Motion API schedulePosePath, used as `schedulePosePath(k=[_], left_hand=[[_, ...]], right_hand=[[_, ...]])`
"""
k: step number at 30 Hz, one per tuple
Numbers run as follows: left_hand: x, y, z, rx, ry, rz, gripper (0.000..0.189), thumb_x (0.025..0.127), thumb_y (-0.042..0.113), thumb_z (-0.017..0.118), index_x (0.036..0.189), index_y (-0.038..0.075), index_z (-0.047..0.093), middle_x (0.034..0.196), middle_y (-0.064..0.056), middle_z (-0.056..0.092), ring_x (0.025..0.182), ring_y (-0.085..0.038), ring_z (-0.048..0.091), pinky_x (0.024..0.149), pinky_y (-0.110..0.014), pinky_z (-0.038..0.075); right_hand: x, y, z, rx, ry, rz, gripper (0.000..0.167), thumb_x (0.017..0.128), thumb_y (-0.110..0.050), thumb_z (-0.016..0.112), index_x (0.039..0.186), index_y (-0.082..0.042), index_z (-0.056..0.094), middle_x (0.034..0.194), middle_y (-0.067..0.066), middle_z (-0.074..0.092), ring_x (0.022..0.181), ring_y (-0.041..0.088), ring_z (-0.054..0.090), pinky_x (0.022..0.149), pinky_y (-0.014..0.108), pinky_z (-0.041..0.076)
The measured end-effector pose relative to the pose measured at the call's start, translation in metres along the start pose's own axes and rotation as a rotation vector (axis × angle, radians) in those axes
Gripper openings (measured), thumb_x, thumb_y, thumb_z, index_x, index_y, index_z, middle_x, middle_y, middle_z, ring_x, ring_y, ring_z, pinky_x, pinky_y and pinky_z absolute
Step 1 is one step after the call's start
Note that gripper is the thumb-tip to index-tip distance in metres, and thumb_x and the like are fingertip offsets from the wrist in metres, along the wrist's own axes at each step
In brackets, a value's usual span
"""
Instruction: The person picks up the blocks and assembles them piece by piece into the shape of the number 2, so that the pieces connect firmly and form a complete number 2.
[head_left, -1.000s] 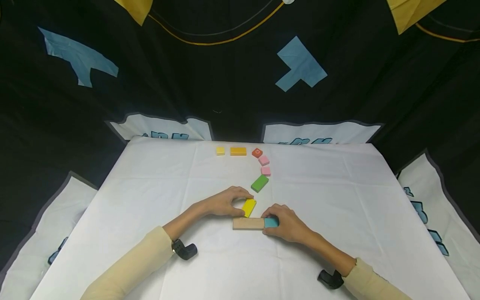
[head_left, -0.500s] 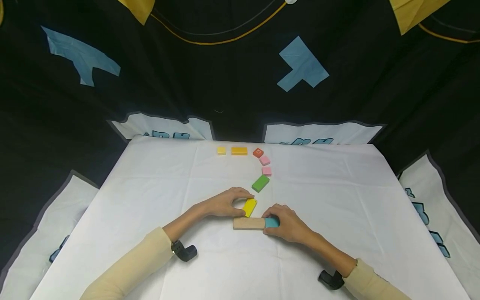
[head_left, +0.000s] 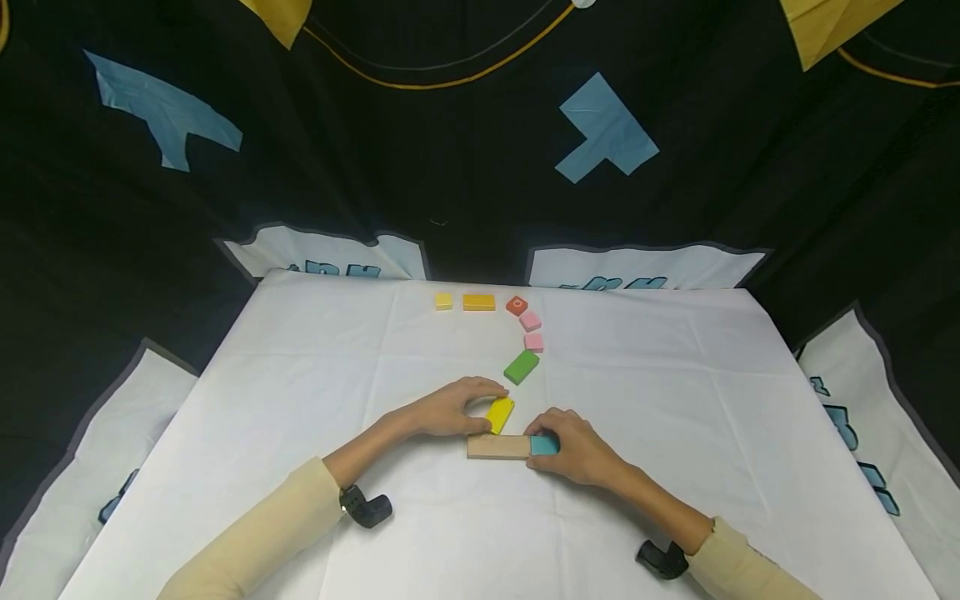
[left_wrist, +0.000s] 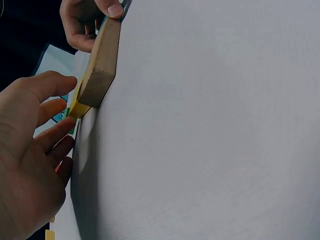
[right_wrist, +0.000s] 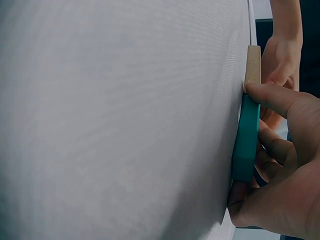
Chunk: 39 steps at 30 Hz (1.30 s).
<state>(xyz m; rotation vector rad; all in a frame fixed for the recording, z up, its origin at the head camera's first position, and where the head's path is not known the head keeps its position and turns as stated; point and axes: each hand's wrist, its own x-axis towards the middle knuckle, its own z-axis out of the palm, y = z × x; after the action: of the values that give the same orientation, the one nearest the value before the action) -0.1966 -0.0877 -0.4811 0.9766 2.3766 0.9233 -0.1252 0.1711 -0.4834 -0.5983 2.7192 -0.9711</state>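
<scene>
In the head view, my left hand (head_left: pixel 453 406) holds a yellow block (head_left: pixel 500 414) by its ends, thumb at the near end and fingertips at the far end. The yellow block lies aslant, its near end right at a plain wooden block (head_left: pixel 498 447). At that block's right end sits a teal block (head_left: pixel 543 445), which my right hand (head_left: pixel 573 446) grips between thumb and fingers. The right wrist view shows the teal block (right_wrist: pixel 245 140) end to end with the wooden one (right_wrist: pixel 253 65), the thumb over the joint. Part of the teal block is hidden under the hand.
Beyond the hands, a green block (head_left: pixel 521 367), two pink blocks (head_left: pixel 532 342) and a red-orange block (head_left: pixel 516 306) form a curved line. Further left along the back lie an orange-yellow block (head_left: pixel 478 302) and a small yellow one (head_left: pixel 443 302). A white cloth (head_left: pixel 645 367) covers the table.
</scene>
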Motion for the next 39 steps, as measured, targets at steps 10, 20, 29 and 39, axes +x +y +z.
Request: schedulePosePath(k=[10,20,29,39], left_hand=[[-0.016,0.005,0.007,-0.002,0.032,-0.024,0.059,0.100,0.026,0.057,0.154,0.011,0.039,0.160,-0.006,0.032,0.147,-0.023,0.027,0.118,-0.044,0.024],[-0.033,0.022,0.016,0.003,0.077,-0.036,0.055,0.106,0.024,0.046,0.156,0.008,0.033,0.164,-0.009,0.022,0.149,-0.025,0.020,0.119,-0.045,0.021],[-0.043,0.035,0.033,0.140,0.122,0.046,0.050,0.107,0.021,0.043,0.154,0.005,0.035,0.164,-0.011,0.021,0.149,-0.025,0.019,0.118,-0.044,0.024],[-0.051,0.039,0.052,0.387,0.172,0.068,0.051,0.107,0.022,0.044,0.154,0.005,0.036,0.162,-0.012,0.025,0.147,-0.029,0.025,0.114,-0.052,0.029]], right_hand=[[0.001,-0.002,0.000,0.005,0.002,0.006,0.029,0.080,-0.020,0.085,0.104,-0.017,0.071,0.098,-0.009,0.062,0.090,0.016,0.049,0.074,0.033,0.045],[0.000,-0.001,0.001,-0.004,0.010,0.007,0.029,0.079,-0.021,0.086,0.103,-0.017,0.071,0.095,-0.010,0.060,0.089,0.015,0.049,0.073,0.032,0.044],[-0.001,0.000,0.001,-0.001,0.010,-0.013,0.029,0.079,-0.021,0.086,0.103,-0.017,0.071,0.094,-0.010,0.060,0.088,0.014,0.049,0.074,0.031,0.045],[-0.001,0.000,0.001,-0.006,0.020,-0.026,0.029,0.078,-0.019,0.086,0.103,-0.016,0.071,0.094,-0.011,0.060,0.088,0.014,0.049,0.073,0.031,0.045]])
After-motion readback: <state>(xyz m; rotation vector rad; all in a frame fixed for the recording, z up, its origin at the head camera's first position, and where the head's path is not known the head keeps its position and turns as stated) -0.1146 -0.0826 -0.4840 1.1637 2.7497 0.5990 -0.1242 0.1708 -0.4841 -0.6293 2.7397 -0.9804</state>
